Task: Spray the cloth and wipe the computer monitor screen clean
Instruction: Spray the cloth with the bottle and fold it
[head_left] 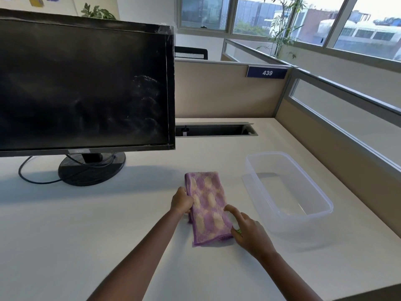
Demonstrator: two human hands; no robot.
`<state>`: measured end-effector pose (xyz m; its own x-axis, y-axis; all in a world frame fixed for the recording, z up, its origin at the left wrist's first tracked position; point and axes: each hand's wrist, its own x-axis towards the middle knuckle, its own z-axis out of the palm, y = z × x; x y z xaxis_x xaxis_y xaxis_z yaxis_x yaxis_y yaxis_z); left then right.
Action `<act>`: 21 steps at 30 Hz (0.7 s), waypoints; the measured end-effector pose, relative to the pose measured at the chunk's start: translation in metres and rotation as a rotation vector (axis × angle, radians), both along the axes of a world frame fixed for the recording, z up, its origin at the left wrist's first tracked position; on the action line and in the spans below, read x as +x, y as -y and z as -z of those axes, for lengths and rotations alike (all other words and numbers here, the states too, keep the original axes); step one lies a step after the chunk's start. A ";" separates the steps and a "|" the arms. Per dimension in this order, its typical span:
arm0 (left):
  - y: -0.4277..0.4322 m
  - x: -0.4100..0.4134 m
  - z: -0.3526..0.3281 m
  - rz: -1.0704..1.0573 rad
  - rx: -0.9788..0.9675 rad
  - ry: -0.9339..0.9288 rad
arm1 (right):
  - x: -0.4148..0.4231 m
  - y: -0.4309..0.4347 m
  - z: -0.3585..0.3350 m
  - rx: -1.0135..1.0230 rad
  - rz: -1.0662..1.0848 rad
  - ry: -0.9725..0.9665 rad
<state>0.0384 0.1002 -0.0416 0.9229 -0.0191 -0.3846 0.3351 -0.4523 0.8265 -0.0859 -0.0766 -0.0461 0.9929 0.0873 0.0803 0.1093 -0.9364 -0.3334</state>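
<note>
A folded purple and cream cloth (207, 205) lies flat on the white desk (86, 224), in front of me. My left hand (181, 200) pinches the cloth's left edge. My right hand (249, 231) rests at the cloth's right edge, fingers spread, index finger touching the cloth; something small and green shows under the palm. The black computer monitor (82, 83) stands at the left on a round base (91, 170), its dark screen showing pale smears on the right side. No spray bottle is in view.
A clear plastic tub (288, 187) stands to the right of the cloth, its lid under it. A cable slot (214, 129) opens at the desk's back. Beige partitions wall the back and right. A black cable (28, 177) loops by the monitor base.
</note>
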 end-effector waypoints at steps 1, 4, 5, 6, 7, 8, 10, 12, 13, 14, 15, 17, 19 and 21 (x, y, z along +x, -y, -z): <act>0.000 0.000 -0.001 0.000 -0.002 0.001 | 0.000 0.000 0.000 -0.007 -0.005 0.005; 0.000 -0.001 -0.001 -0.001 -0.008 0.003 | 0.001 -0.001 0.002 -0.005 -0.012 0.013; 0.000 -0.001 -0.001 -0.002 -0.011 0.002 | 0.002 -0.002 0.002 0.010 -0.002 0.016; 0.000 -0.002 -0.001 -0.001 -0.016 0.003 | 0.004 -0.002 0.003 0.026 0.010 0.023; 0.001 -0.002 -0.001 -0.001 -0.022 0.004 | 0.006 -0.002 0.003 0.037 0.020 0.032; 0.001 -0.002 -0.002 -0.003 -0.026 0.005 | 0.008 -0.002 0.003 0.039 0.023 0.040; 0.002 -0.002 -0.002 -0.004 -0.023 0.007 | 0.012 -0.002 0.003 0.016 0.016 0.031; 0.003 -0.002 -0.002 -0.001 -0.022 0.008 | 0.015 -0.002 0.003 -0.015 0.007 0.009; 0.003 -0.001 -0.002 0.001 -0.025 0.007 | 0.016 -0.002 0.004 -0.025 0.002 0.003; 0.003 -0.001 -0.002 0.002 -0.028 0.004 | 0.017 -0.002 0.004 -0.033 -0.003 0.002; 0.003 -0.001 -0.002 0.002 -0.030 0.002 | 0.018 -0.001 0.004 -0.036 -0.006 0.004; 0.003 -0.001 -0.001 -0.001 -0.029 0.002 | 0.018 0.000 0.004 -0.028 -0.003 0.018; 0.003 -0.001 -0.001 -0.003 -0.021 0.004 | 0.019 0.000 0.004 -0.001 0.015 0.042; 0.003 -0.001 -0.001 0.002 -0.014 0.008 | 0.020 0.001 0.001 0.031 0.032 0.083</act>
<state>0.0375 0.0974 -0.0402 0.9258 -0.0261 -0.3771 0.3279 -0.4411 0.8354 -0.0663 -0.0775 -0.0473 0.9850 0.0517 0.1649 0.1080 -0.9293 -0.3533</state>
